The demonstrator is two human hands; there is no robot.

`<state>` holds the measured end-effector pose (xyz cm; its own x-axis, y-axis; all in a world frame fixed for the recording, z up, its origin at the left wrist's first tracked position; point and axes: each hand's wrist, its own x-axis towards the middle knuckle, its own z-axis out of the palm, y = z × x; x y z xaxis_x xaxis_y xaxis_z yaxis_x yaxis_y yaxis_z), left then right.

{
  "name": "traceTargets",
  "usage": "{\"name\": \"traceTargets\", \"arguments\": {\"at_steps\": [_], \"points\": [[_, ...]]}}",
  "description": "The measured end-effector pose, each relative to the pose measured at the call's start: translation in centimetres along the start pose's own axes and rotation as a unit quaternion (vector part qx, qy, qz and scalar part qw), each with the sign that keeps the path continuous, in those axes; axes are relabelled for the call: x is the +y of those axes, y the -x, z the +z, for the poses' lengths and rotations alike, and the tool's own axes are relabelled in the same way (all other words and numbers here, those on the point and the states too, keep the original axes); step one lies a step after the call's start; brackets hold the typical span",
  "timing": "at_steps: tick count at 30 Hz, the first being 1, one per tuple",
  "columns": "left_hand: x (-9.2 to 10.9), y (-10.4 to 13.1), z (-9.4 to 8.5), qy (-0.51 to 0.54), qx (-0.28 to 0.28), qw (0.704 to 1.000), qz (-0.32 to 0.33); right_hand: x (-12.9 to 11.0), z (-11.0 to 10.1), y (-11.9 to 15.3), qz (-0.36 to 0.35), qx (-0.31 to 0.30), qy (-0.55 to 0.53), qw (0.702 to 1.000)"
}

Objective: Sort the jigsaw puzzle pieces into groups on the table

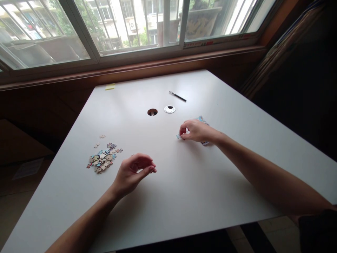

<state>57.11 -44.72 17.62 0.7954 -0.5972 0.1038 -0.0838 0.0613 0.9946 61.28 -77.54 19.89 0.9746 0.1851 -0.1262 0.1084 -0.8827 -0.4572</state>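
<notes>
Right-hand fingers (pixel 182 128), pale-blue puzzle piece (pixel 178 136) at their tips

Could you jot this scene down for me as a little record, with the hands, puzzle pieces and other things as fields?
Left hand: curled, no piece visible in it
Right hand: fingertips at a light-blue puzzle piece; gripped or merely touched, unclear
Beneath right hand: blue patterned item, partly hidden
Loose pieces: puzzle pile left of the left hand, a few pieces apart
Farther back: dark pen, round hole
Surface: white table
Background: window
</notes>
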Motion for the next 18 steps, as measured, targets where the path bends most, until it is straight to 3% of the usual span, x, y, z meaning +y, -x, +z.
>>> {"name": "traceTargets", "arguments": {"at_steps": [13,16,18], "points": [[-0.1,0.0,-0.4,-0.052,0.006,0.998,0.019,0.1,-0.1,0.2,-0.001,0.013,-0.004,1.0],[0.2,-0.4,-2.0,-0.153,0.044,0.985,0.069,-0.5,0.3,0.3,-0.006,0.002,0.0,1.0],[0.7,-1.0,-4.3,-0.266,0.112,0.95,0.118,-0.8,0.6,0.4,0.0,0.0,0.008,1.0]]}}
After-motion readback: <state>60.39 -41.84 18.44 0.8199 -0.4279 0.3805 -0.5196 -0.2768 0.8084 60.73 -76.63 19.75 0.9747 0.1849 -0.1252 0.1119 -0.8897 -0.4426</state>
